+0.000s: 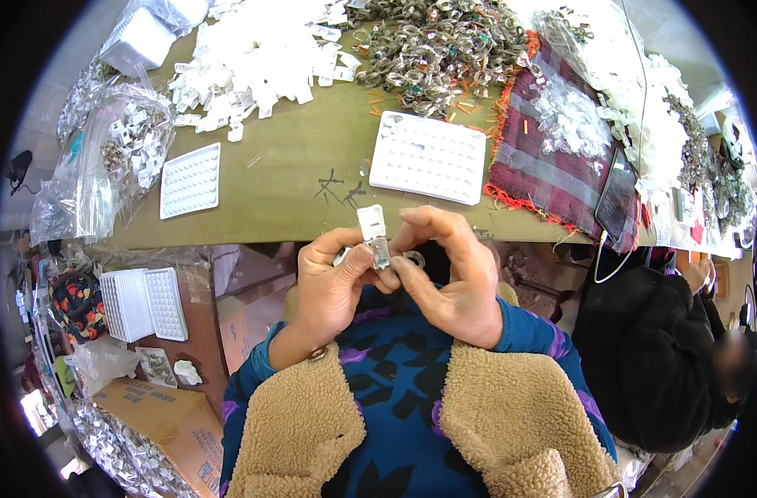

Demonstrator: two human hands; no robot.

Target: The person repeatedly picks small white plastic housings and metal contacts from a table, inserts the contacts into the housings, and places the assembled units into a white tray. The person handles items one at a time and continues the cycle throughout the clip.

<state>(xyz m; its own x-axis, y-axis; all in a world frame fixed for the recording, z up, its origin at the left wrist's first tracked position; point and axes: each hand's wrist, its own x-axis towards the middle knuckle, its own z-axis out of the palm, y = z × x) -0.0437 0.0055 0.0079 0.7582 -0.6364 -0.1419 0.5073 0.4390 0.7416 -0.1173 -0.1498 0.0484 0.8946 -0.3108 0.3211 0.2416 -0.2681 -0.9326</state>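
My left hand [333, 282] pinches a small white card tag [372, 224] between thumb and fingers, holding it upright just in front of the table's near edge. My right hand [449, 278] meets it from the right, its fingertips closed on a small silver ring [411, 260] pressed against the lower end of the tag. Both hands hover above my lap, close together and touching at the fingertips.
The olive table [287, 166] carries two white dimpled trays [429, 156] [191, 179], a heap of white tags [262, 50], a pile of silver rings [436, 46], a plaid cloth [552, 158] and a phone [617, 195]. A person in black [660, 349] sits at the right. Boxes and stacked trays [142, 305] stand at the lower left.
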